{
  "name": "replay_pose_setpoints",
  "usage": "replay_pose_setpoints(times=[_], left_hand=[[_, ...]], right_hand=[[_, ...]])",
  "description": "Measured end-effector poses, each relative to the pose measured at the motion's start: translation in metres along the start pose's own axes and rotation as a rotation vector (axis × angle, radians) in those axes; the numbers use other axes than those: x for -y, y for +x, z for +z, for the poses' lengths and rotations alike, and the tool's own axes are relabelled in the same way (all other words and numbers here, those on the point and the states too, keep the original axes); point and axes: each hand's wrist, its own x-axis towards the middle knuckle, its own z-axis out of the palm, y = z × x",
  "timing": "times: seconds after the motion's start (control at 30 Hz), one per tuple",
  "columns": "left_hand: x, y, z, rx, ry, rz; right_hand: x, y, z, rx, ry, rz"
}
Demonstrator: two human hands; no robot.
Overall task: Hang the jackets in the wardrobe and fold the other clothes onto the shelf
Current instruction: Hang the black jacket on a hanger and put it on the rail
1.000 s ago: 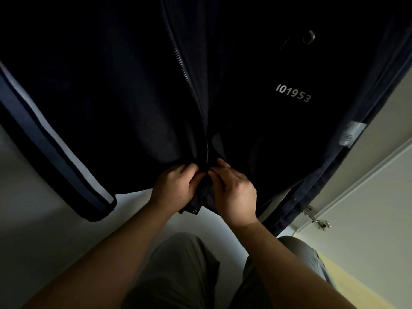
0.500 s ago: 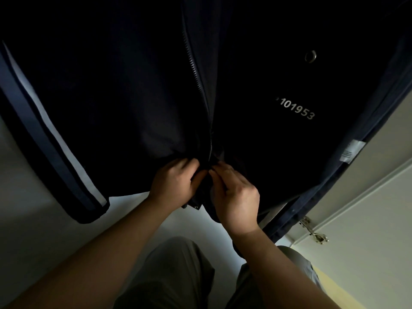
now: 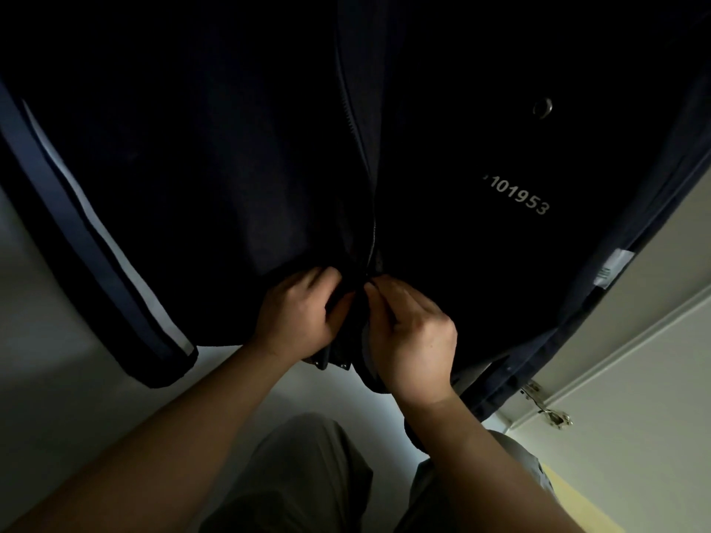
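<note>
One wide-angle camera sat on the person's head, facing forward and down, very near the hanging jacket (image 3: 231, 167), which filled the upper frame; trousers (image 3: 300, 475) showed at the bottom, a door (image 3: 635, 417) at lower right.

Your dark navy jacket (image 3: 231, 186) hangs before you, a pale stripe down the left sleeve, "101953" on the right front.

Quick count: one dark navy fabric jacket (image 3: 192, 186) with one metal zipper (image 3: 356, 121) and one round metal snap button (image 3: 543, 107) — plus one white care label (image 3: 611, 269). Two bare hands, left hand (image 3: 296, 313) and right hand (image 3: 411, 332). One silver metal door hinge (image 3: 546, 407).
</note>
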Motion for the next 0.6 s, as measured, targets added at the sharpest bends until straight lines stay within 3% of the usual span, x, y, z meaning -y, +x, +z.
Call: replay_pose_setpoints(times=[0.33,0.6], left_hand=[[-0.003,0.009,-0.011,-0.025,-0.035,0.016],[0.004,0.006,-0.015,0.038,-0.087,0.032]], right_hand=[[-0.006,-0.005,0.012,0.129,-0.041,-0.001],[-0.012,-0.001,0.025,0.009,0.287,0.176]])
